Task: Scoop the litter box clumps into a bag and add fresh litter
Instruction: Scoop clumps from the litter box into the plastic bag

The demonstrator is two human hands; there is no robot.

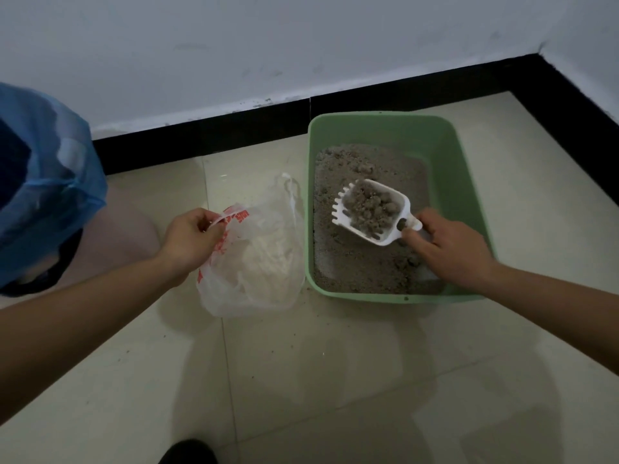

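Note:
A green litter box (469,182) stands on the tiled floor against the wall, filled with grey-brown litter (351,262). My right hand (449,246) grips the handle of a white slotted scoop (398,204), held above the litter and loaded with grey clumps (371,207). Left of the box lies a thin white plastic bag (264,262) with red print. My left hand (191,241) pinches the bag's left rim, holding it partly open.
A blue plastic bag (43,182) over a dark bin stands at the far left. A black baseboard (201,135) runs along the white wall and turns at the right corner. A dark shoe tip (187,452) shows at the bottom edge.

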